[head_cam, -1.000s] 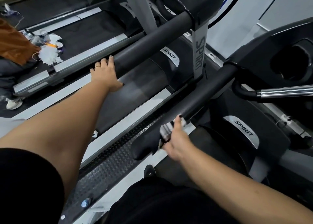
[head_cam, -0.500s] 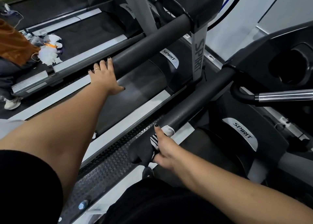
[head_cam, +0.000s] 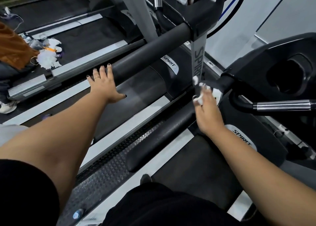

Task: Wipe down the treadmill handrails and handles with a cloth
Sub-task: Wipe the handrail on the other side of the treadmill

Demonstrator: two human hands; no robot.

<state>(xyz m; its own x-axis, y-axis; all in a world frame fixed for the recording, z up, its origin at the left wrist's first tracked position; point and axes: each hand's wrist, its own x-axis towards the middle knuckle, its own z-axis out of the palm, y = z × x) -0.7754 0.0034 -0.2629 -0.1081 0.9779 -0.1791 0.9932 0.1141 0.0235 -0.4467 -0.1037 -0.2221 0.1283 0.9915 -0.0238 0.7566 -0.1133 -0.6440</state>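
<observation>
Two hands | right hand (head_cam: 207, 116): fingers (head_cam: 204, 95) grip cloth (head_cam: 216, 93) on near handrail (head_cam: 159, 140) | left hand (head_cam: 102, 87): fingers straight, flat on far handrail (head_cam: 150, 54)

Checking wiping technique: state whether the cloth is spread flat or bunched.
Bunched: the cloth shows only as white lumps poking out around the right hand gripping it on the handrail; blur hides detail.

Dim, even indoor light; wide-angle bending at edges; right hand (head_cam: 207, 111) motion-blurred.
</observation>
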